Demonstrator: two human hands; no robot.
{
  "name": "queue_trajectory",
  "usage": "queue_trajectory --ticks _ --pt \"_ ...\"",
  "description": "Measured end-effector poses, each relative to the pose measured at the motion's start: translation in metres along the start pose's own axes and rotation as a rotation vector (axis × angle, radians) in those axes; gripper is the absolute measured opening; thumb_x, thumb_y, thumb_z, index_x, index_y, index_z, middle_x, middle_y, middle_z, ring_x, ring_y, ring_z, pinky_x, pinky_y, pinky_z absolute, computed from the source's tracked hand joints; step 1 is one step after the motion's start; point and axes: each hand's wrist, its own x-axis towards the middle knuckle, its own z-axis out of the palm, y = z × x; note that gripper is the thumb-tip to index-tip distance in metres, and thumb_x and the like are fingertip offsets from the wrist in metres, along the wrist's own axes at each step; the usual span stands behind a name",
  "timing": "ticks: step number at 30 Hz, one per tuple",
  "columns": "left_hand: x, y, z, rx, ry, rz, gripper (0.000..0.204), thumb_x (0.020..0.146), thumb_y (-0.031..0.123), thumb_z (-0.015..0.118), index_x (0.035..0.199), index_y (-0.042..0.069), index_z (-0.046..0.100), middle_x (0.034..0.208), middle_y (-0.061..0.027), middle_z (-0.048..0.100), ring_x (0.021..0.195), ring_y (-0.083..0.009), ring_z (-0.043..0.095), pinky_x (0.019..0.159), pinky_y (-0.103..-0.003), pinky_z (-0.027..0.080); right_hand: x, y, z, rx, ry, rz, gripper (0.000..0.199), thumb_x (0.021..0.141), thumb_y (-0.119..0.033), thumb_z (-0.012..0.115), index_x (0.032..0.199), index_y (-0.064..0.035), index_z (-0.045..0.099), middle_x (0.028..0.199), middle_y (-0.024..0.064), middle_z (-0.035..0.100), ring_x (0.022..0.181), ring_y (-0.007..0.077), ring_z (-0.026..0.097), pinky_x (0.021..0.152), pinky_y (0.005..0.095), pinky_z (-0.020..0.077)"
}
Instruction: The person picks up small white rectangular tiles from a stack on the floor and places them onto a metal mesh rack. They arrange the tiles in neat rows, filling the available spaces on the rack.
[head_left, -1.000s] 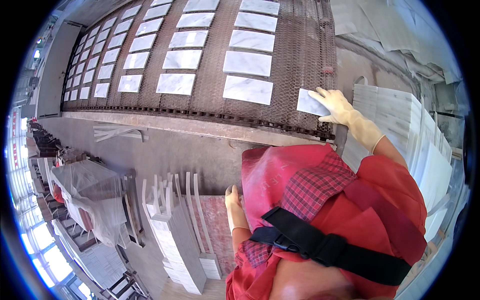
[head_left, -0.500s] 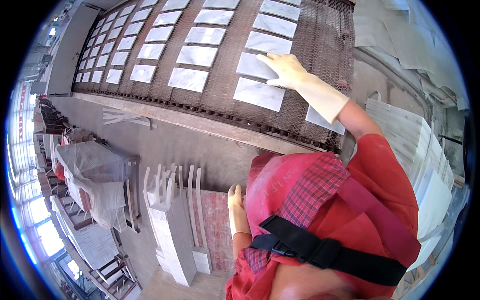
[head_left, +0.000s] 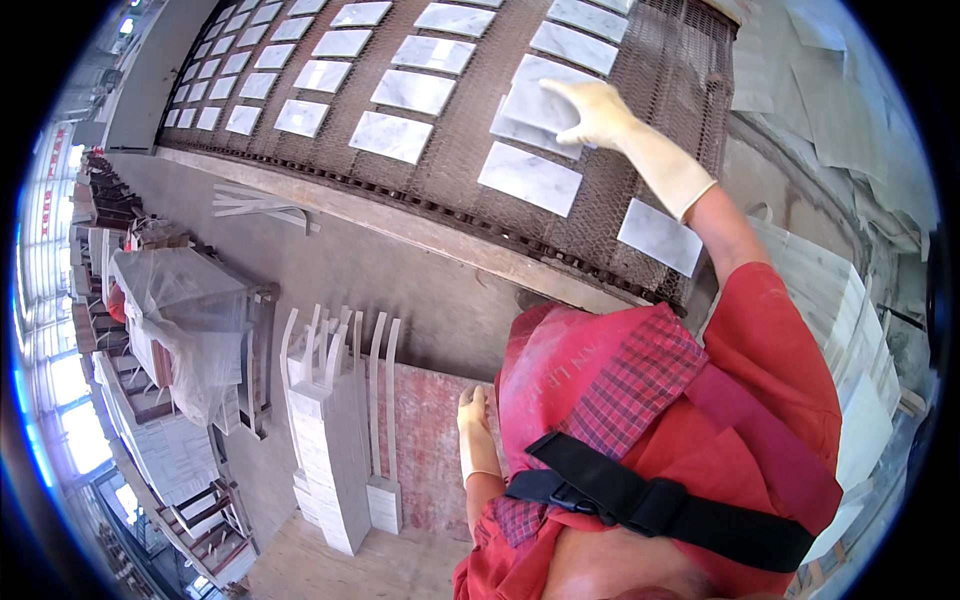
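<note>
My right hand (head_left: 597, 115), in a pale rubber glove, reaches over a mesh conveyor belt. Its thumb and fingers are spread across one end of a grey-veined white marble tile (head_left: 535, 98), gripping it. This tile overlaps a second marble tile (head_left: 520, 131), mostly covered by it. A third tile (head_left: 530, 179) lies just nearer on the mesh, and another tile (head_left: 660, 237) sits beneath my forearm. Low beside my apron, my gloved left hand (head_left: 476, 412) hangs with fingers stretched out and nothing visible in it; part of it is hidden.
Rows of tiles cover the mesh belt (head_left: 455, 165), whose near side has a chain and a ledge (head_left: 400, 225). Left of my body stand stacked pale strips (head_left: 335, 460) by a reddish board (head_left: 430, 430). A plastic-wrapped stack (head_left: 190, 320) is farther left; wrapped bundles (head_left: 830, 300) stand right.
One tile has shifted toward me with my right hand and now overlaps its neighbour. The view has moved slightly. My left hand stays low at my side.
</note>
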Motion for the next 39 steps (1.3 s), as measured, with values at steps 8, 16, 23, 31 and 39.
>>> queue_trajectory --ticks 8,16,23,31,39 --pt "0.002 0.024 0.024 0.040 -0.121 0.143 0.052 0.106 0.035 0.074 0.153 0.015 0.064 0.113 -0.0029 0.075 0.084 -0.0149 0.064 0.072 -0.034 0.050 -0.115 0.067 -0.042 -0.036 0.054 0.114 0.109 0.066 -0.017 0.098 0.164 -0.0203 0.052 0.133 0.0202 0.075 0.122 0.0425 0.070 0.111 0.0487 0.0553" --pt "0.000 0.062 0.033 0.190 -0.097 0.168 0.054 0.105 0.035 0.075 0.152 0.010 0.065 0.115 -0.0041 0.077 0.083 -0.0145 0.064 0.067 -0.032 0.049 -0.206 0.096 -0.020 -0.070 -0.046 0.191 0.107 0.068 -0.015 0.098 0.164 -0.0184 0.052 0.137 0.0184 0.072 0.124 0.0418 0.069 0.113 0.0476 0.0544" --pt "0.042 0.077 0.020 0.166 -0.083 0.148 0.058 0.104 0.036 0.076 0.153 0.008 0.064 0.114 -0.0059 0.077 0.083 -0.0145 0.063 0.067 -0.032 0.048 -0.205 0.106 -0.002 -0.124 -0.119 0.197 0.103 0.073 -0.018 0.098 0.165 -0.0181 0.051 0.142 0.0181 0.068 0.125 0.0413 0.067 0.114 0.0471 0.0539" --pt "0.019 0.055 0.037 0.218 -0.058 0.165 0.059 0.104 0.039 0.076 0.153 0.008 0.065 0.123 -0.0085 0.077 0.089 -0.0163 0.066 0.069 -0.033 0.052 -0.189 0.074 -0.015 -0.275 -0.068 0.043 0.091 0.079 -0.019 0.093 0.161 -0.0142 0.054 0.142 0.0190 0.067 0.119 0.0427 0.069 0.108 0.0506 0.0562" --pt "0.011 0.031 0.033 0.151 -0.044 0.087 0.054 0.103 0.037 0.077 0.150 0.013 0.069 0.121 -0.0067 0.077 0.083 -0.0134 0.067 0.065 -0.032 0.054 -0.098 -0.050 0.043 -0.087 -0.107 -0.094 0.085 0.092 -0.044 0.085 0.164 -0.0156 0.051 0.144 0.0179 0.068 0.118 0.0387 0.072 0.105 0.0480 0.0585"
